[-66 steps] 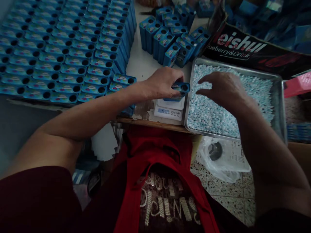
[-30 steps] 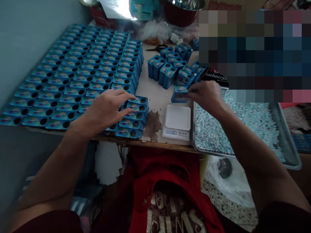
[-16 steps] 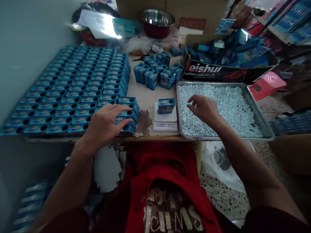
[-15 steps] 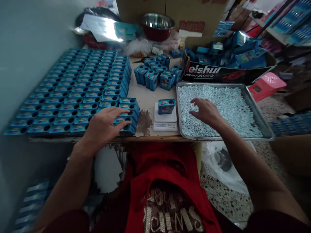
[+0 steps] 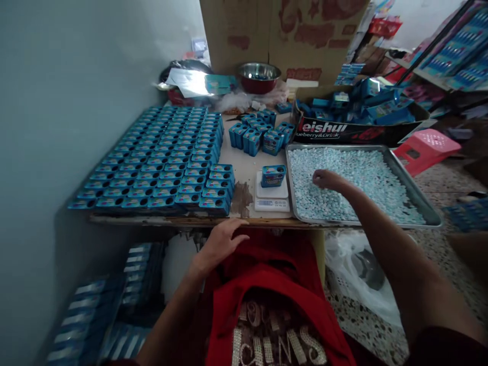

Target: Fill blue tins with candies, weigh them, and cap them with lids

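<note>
My left hand (image 5: 224, 241) hangs just in front of the table's front edge, thumb and fingers apart, holding nothing. Over the tray (image 5: 434, 219) on the right, my right hand (image 5: 324, 179) touches the pale blue pellets (image 5: 354, 162); its fingers are drawn together, and what they hold, if anything, is hidden. A blue box (image 5: 273, 176) stands upright on the small white scale (image 5: 272, 204), left of the tray. Rows of blue boxes (image 5: 163, 168) with round dark holes in their tops cover the table's left side.
Several loose blue boxes (image 5: 259, 133) stand behind the scale. A black carton (image 5: 343, 129) of blue boxes sits behind the tray, with a red plastic piece (image 5: 429, 150) at its right. A metal bowl (image 5: 259, 77) stands at the back.
My left hand has left the front boxes of the rows and moved right and toward me. My right hand's fingers have closed down among the pellets. The camera view has tilted up.
</note>
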Tool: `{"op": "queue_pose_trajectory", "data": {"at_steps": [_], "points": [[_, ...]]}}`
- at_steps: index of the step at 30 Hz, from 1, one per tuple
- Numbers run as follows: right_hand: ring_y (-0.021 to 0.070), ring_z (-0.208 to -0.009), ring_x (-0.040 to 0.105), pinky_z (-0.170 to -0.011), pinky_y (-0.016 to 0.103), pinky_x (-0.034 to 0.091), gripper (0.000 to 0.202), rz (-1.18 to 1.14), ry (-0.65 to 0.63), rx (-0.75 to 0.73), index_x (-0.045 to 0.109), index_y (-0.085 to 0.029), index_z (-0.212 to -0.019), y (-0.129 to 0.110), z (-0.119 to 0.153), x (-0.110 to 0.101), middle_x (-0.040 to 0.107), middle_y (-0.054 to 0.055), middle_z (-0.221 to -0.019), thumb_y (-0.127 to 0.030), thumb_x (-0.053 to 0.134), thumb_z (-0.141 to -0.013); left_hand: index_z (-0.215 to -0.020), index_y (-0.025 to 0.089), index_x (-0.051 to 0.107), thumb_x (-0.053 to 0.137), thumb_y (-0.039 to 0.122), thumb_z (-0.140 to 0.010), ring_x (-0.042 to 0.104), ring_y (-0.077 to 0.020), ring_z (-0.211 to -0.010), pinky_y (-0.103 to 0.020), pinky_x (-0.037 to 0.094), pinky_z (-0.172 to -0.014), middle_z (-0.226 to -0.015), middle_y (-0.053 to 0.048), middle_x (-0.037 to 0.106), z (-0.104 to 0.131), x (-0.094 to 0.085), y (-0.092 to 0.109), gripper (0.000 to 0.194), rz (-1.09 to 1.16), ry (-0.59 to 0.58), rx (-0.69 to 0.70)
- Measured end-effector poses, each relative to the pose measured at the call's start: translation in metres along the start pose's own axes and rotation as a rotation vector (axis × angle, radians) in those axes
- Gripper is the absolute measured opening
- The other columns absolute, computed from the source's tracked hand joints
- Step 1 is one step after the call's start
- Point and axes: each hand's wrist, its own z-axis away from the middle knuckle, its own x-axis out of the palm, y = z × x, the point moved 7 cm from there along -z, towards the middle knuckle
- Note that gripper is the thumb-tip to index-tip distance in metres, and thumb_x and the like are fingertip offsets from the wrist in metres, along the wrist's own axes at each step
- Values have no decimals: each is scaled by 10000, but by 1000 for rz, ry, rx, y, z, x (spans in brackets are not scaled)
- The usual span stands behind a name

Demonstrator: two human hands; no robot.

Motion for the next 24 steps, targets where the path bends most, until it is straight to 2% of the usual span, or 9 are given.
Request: {"op": "queue_pose_trajectory", "data": {"at_steps": [4, 6, 8, 11, 14, 16, 20, 22, 24], "points": [[152, -586, 369, -564, 269, 339, 385, -370, 54, 56, 443, -292, -784, 10, 12, -19, 425, -35, -648, -457, 788, -828, -1205, 328, 889, 886, 266, -953, 900, -341, -1192, -507, 722, -1155, -1252, -46, 926, 18, 12, -29, 260, 148, -30, -95], [152, -592, 299, -523, 255, 285, 461, -523, 79, 60, 365, -303, -783, 14, 19, -23, 326, -54, -662, -500, 781, -796, -1183, 320, 891, 874, 291, -954, 905, -340, -1170, -506, 729, -1140, -1226, -47, 930, 19, 16, -35, 232, 210, -48, -135], [163, -600, 306, -499, 255, 301, 488, -647, 102, 76, 339, -305, -777, 19, 24, -21, 300, -49, -675, -528, 772, -802, -1186, 313, 889, 866, 293, -960, 904, -334, -1167, -501, 734, -1130, -1226, -51, 929, 13, 21, -32, 228, 262, -73, -144], [169, -606, 382, -474, 256, 350, 470, -777, 97, 136, 405, -299, -757, 26, 26, -10, 403, -20, -678, -477, 839, -792, -1238, 306, 880, 888, 280, -957, 893, -332, -1179, -510, 729, -1139, -1261, -69, 918, -10, 24, -19, 282, 303, -59, -104], [132, -601, 438, -463, 216, 329, 373, -832, 22, 203, 578, -258, -784, 30, 24, 3, 561, 6, -714, -304, 941, -710, -1336, 279, 854, 883, 280, -983, 863, -339, -1264, -531, 703, -1187, -1337, -104, 892, -39, 22, -7, 354, 280, 42, -48], [110, -598, 496, -475, 190, 335, 325, -794, -12, 230, 685, -217, -839, 29, 21, 4, 652, 24, -734, -222, 979, -700, -1428, 256, 809, 881, 289, -994, 845, -333, -1324, -526, 680, -1228, -1404, -124, 868, -57, 21, -3, 441, 300, 125, -28], [100, -581, 527, -524, 205, 394, 284, -641, -89, 153, 767, -193, -864, 11, 16, -4, 665, -2, -664, -166, 1027, -753, -1558, 233, 683, 930, 359, -972, 828, -324, -1367, -529, 657, -1274, -1448, -145, 833, -85, 29, -13, 649, 427, 270, -64], [118, -610, 566, -574, 243, 470, 270, -664, -137, 89, 792, -207, -897, -7, 15, -8, 674, -10, -687, -189, 1037, -786, -1596, 244, 631, 929, 401, -983, 801, -326, -1422, -538, 648, -1290, -1461, -144, 812, -97, 35, -24, 699, 473, 302, -115], [152, -672, 646, -647, 297, 562, 252, -708, -127, 49, 799, -225, -920, -26, 16, -14, 720, 8, -759, -253, 1035, -834, -1624, 263, 588, 919, 439, -1005, 770, -333, -1477, -549, 636, -1305, -1496, -149, 785, -108, 41, -35, 724, 506, 301, -152]]}}
